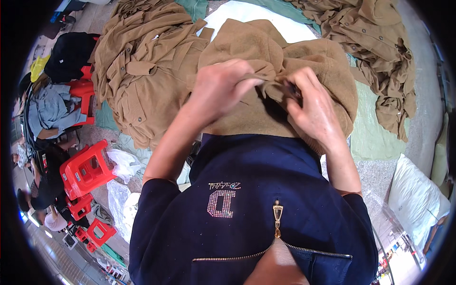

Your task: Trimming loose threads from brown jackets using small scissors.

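Observation:
A brown knitted garment [242, 118] lies bunched over my lap and rises in folds in front of me. My left hand [221, 88] is closed, pinching a narrow edge of it between thumb and fingers. Just to the right, my right hand [311, 102] is curled at the same stretch of cloth. A small dark tool [294, 90] shows within its fingers; most of it is hidden, so its kind is unclear. Between the hands, the pinched edge is raised above a dark opening in the folds.
Brown buttoned garments form a heap [142, 71] on the left and another pile [375, 42] at the far right. Red plastic stools [88, 168] stand at left, some carrying clothes. A stuffed white sack [418, 190] sits at right. People are in the left background.

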The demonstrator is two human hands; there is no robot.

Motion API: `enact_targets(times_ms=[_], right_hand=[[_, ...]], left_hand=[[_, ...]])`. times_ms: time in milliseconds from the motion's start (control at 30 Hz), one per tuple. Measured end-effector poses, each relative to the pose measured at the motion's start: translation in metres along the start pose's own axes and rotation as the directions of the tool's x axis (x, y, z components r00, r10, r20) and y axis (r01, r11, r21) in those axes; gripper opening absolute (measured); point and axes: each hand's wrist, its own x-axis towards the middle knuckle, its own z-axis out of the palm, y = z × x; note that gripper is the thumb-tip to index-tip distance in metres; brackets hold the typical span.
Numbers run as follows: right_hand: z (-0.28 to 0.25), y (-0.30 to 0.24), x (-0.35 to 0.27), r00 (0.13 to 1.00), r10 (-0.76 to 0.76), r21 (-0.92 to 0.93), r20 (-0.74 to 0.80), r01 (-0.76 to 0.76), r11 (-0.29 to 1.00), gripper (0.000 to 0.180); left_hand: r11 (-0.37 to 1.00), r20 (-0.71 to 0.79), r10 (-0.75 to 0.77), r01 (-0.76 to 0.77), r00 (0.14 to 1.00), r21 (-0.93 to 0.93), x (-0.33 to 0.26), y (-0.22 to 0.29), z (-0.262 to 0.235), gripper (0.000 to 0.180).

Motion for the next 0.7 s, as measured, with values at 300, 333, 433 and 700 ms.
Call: enact_targets(times_ms=[300,333,433,700], right_hand=[[-0.030,0.030,-0.035,0.950,0.211,-0.344,0.232,-0.122,0.931,0.019],[-0.033,0.031,-0.037,0.973,0.121,-0.301,0.194,-0.059,0.952,0.020],[-0.040,0.021,-0.029,0.940,-0.333,-0.286,-0.078,0.299,0.911,0.030],[-0.016,-0.017,-0.005,0.456,-0.858,-0.372,-0.236,0.774,0.513,0.025]], left_hand=[[0.886,0.429,-0.290,0.409,0.855,-0.217,-0.040,-0.050,-0.058,0.015],[0.809,0.461,-0.312,0.486,0.831,-0.329,-0.041,-0.048,-0.062,0.015],[0.531,0.485,-0.276,0.552,0.830,-0.643,-0.035,-0.034,-0.067,0.016],[0.453,0.331,-0.232,0.403,0.914,-0.795,0.010,0.037,-0.025,0.014]])
